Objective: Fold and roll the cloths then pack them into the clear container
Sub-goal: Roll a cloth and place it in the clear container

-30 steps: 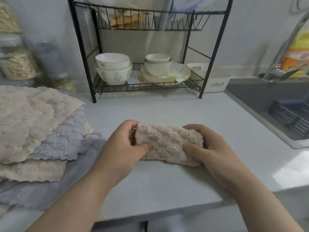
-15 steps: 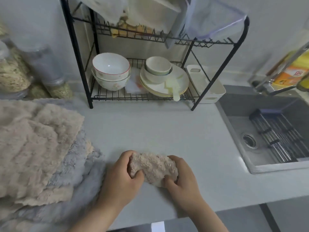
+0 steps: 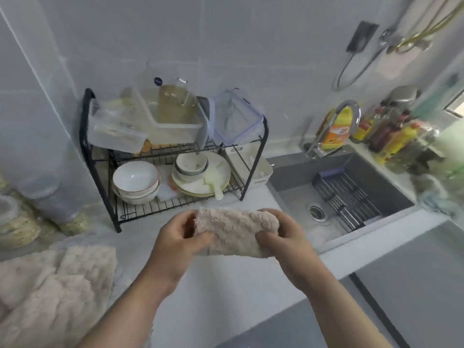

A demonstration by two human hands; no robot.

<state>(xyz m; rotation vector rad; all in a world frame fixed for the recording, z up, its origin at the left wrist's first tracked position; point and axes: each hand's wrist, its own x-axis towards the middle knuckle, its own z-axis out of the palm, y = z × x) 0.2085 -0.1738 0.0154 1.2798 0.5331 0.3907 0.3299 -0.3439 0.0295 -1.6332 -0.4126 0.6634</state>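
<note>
Gripping the rolled beige cloth, centre frame, left hand and right hand are curling fingers round its ends; long axis is running left-right; clear container is sitting directly above, upper centre.

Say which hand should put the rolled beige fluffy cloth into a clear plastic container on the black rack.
Left, likely. Left hand and right hand each grip one end of the cloth, but the clear containers sit ahead-left, nearer the left.
</note>
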